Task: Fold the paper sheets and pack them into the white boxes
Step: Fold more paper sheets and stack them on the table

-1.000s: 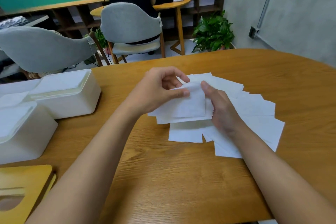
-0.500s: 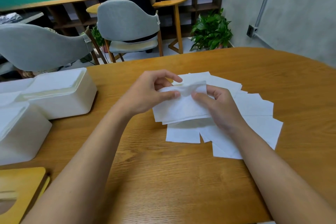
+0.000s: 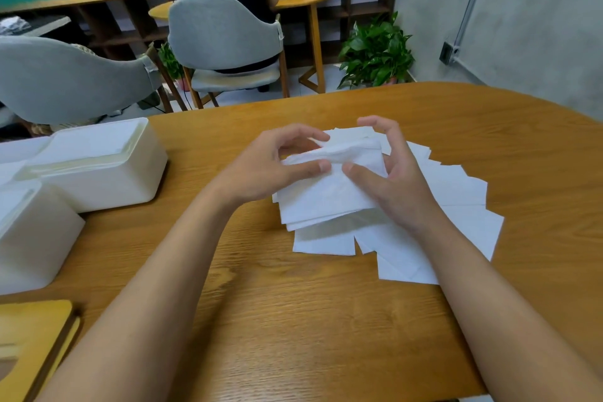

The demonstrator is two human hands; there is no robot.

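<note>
A white paper sheet (image 3: 329, 192) is lifted at its far edge above a spread pile of white sheets (image 3: 456, 206) on the wooden table (image 3: 293, 320). My left hand (image 3: 277, 166) pinches the sheet's folded far edge between thumb and fingers. My right hand (image 3: 391, 179) holds the same sheet from the right, thumb on top and fingers curled over the far edge. Two white boxes stand at the left: the farther box (image 3: 98, 166) holds white sheets, and the nearer box (image 3: 32, 238) is cut by the frame edge.
A yellow wooden box (image 3: 29, 346) lies at the near left corner. Beyond the table are two grey chairs (image 3: 222, 33), a person in black seated at a small round table (image 3: 310, 0), a potted plant (image 3: 375, 52) and shelves.
Both hands have raised the sheet's far edge and rolled it toward me into a fold. My right hand moved from resting on the pile to gripping the sheet's right side.
</note>
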